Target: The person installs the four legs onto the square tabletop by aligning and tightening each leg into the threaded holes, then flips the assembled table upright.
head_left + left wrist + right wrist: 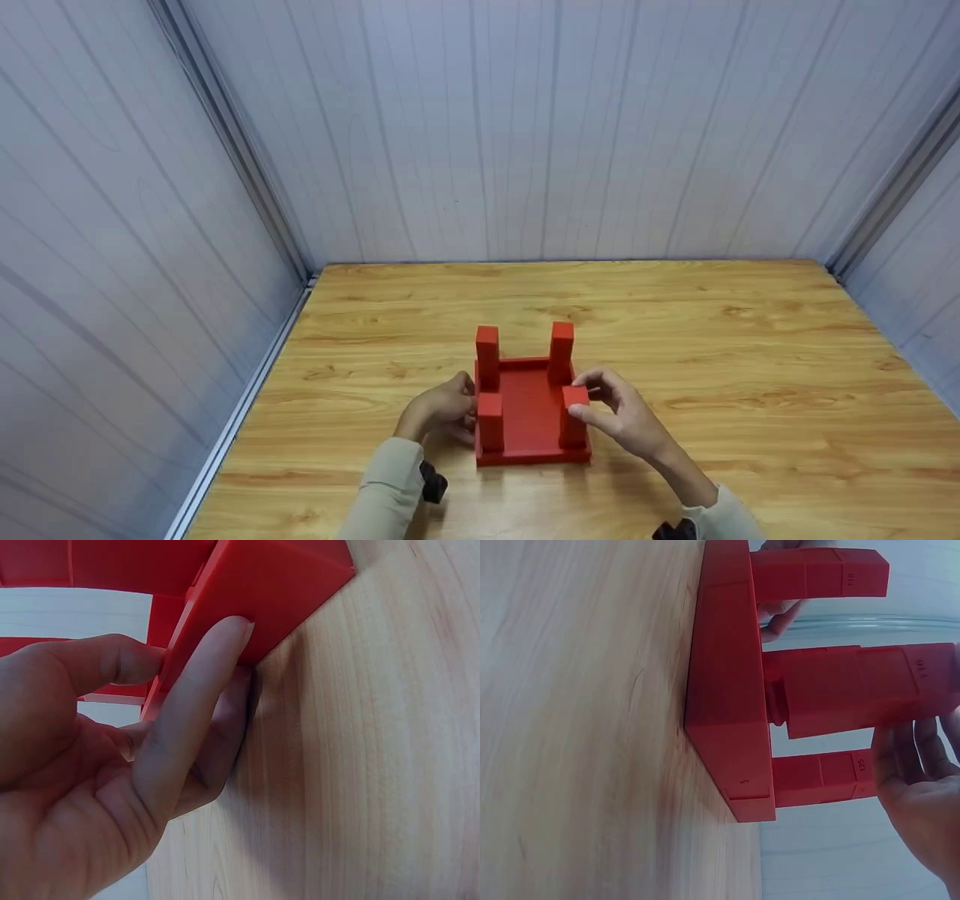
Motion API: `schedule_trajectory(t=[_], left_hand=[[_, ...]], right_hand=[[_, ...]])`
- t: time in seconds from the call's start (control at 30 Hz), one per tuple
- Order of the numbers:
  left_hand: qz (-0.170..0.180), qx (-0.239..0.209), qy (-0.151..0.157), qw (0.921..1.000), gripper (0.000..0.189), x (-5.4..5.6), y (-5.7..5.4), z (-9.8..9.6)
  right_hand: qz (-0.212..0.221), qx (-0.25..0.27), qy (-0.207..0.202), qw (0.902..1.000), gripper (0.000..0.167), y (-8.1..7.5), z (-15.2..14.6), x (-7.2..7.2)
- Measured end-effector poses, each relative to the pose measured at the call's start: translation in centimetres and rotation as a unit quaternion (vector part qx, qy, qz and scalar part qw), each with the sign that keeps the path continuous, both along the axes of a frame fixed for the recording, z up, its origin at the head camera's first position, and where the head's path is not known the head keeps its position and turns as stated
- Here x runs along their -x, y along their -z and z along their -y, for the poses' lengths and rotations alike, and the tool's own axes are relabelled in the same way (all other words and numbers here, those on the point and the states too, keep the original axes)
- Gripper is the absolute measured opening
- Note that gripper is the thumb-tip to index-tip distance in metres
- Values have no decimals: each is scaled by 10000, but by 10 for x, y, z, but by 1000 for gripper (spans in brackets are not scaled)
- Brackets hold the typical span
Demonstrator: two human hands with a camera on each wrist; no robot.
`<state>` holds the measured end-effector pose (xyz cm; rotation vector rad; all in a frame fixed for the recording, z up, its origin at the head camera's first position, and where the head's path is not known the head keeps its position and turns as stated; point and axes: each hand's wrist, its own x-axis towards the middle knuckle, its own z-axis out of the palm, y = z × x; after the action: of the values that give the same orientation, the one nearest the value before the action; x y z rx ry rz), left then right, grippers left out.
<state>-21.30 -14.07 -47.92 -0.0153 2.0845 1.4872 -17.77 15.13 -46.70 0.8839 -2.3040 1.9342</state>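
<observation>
A small red plastic stool (pixel 529 409) lies upside down on the table, its flat top underneath and its square legs pointing up. My left hand (pixel 445 409) holds the left edge of the top, thumb at the rim and fingers along the outer side. With thumb and fingers, my right hand (pixel 624 417) grips the upper end of the near right leg (pixel 574 431). In the right wrist view, a narrow neck shows between this leg (pixel 840 690) and the top, so it stands slightly off it. Small numbers mark the legs.
The wood-grain table (pixel 750 360) stretches out around the stool. A pale panel wall (pixel 510 135) rises behind its back edge, and further panels stand to the left and right. Black wrist-worn devices (pixel 433 482) sit at the sleeve cuffs.
</observation>
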Motion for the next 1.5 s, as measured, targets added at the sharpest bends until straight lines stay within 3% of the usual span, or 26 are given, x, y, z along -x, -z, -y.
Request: schedule_trajectory(t=[0.33,0.47,0.7,0.8,1.27,1.5], left_hand=[[64,-40,-4,10000,17,1,1,0],[-13,15,35,10000,17,2,2,1],[-59,49,80,9999,15,3,1,1],[-40,24,67,10000,15,2,0,0],[22,30,22,10000,14,1,1,0],[50,16,23,10000,14,1,-1,0]], right_hand=[[119,-159,432,9989,34,3,2,-1],[65,-13,122,9999,33,3,2,-1],[123,308,-831,9960,40,-1,3,0],[168,327,-983,9945,38,-2,3,0],[630,276,-630,9956,35,-1,1,1],[510,261,-465,9973,30,0,-1,1]])
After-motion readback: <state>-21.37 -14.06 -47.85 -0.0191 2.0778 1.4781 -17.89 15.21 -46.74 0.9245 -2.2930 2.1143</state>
